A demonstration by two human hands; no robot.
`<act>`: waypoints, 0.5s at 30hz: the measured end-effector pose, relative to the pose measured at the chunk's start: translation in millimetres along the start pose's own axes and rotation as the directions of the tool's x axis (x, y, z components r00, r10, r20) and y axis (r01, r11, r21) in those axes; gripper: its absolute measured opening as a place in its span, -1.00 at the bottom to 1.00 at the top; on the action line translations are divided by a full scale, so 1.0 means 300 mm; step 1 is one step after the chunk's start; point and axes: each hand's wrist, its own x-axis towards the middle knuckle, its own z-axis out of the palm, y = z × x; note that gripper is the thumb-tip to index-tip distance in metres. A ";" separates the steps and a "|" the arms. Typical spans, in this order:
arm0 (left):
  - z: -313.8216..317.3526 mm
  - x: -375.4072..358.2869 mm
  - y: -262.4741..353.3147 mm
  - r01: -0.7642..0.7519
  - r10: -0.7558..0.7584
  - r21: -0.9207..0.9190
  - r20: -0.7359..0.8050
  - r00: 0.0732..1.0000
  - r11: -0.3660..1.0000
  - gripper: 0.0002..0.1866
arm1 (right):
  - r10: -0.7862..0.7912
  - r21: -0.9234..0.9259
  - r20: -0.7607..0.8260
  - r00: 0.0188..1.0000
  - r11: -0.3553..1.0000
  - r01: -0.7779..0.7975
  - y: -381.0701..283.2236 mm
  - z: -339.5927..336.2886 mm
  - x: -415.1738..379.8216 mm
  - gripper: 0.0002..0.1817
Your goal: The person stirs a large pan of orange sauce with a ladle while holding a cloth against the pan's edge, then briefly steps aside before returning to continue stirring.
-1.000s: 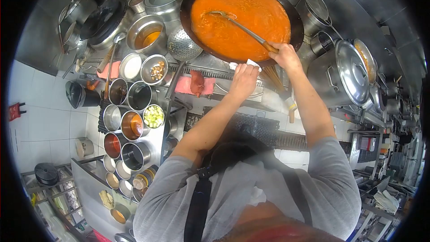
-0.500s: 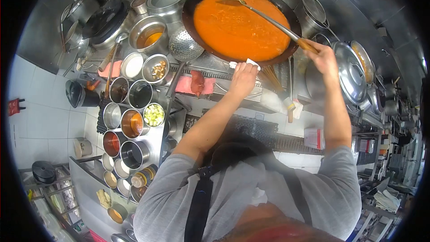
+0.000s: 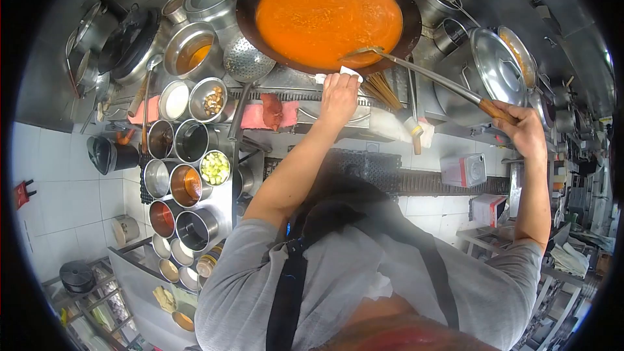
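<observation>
Orange fills our view: a broad pool of sauce (image 3: 328, 16) in the dark wok (image 3: 247, 19), and we take that wok as our clock dial. Out at four o'clock, well clear of the rim, our right hand (image 3: 525, 131) has its fingers wrapped around the wooden handle (image 3: 495, 110) of the long spatula (image 3: 434, 77). Its metal shaft slants inward over the rim, and the blade sits at the sauce's near edge, between five and six o'clock; how deep it dips, we can't tell! Down at six, our left hand (image 3: 340, 99) is closed over a white cloth (image 3: 351, 73), pressed against the rim, bracing the wok by the look of it.

Stirring, we'd judge, is the step in hand, with the blade down at the near side of the pool. What does the next move call for? A firm hold on that handle, a level blade, and the left hand firm on its cloth so the wok doesn't tip or slop.

Around the dial: a bamboo brush (image 3: 383, 90) at five, just beside the left hand; a perforated strainer (image 3: 249, 62) at eight, close by the wok; and at seven, much farther out, a cup of chopped green vegetables (image 3: 215, 167).
</observation>
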 end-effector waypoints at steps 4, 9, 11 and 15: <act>-0.007 0.003 0.005 0.012 -0.012 -0.005 0.014 1.000 1.000 -0.79 | -0.201 -0.088 -0.053 0.978 0.977 0.196 -0.055 0.093 0.002 -0.61; -0.010 0.006 0.009 -0.016 0.016 0.011 -0.044 0.999 1.000 -0.83 | -0.310 -0.140 -0.063 0.949 0.944 0.299 -0.058 0.249 0.079 -0.62; -0.002 0.002 0.000 -0.007 0.007 0.013 -0.027 1.000 1.000 -0.82 | -0.405 -0.238 -0.091 0.910 0.896 0.375 -0.014 0.336 0.130 -0.61; -0.007 0.006 0.005 -0.034 0.036 0.041 -0.047 0.998 0.999 -0.83 | -0.347 -0.260 -0.070 0.935 0.911 0.319 -0.056 0.445 0.212 -0.59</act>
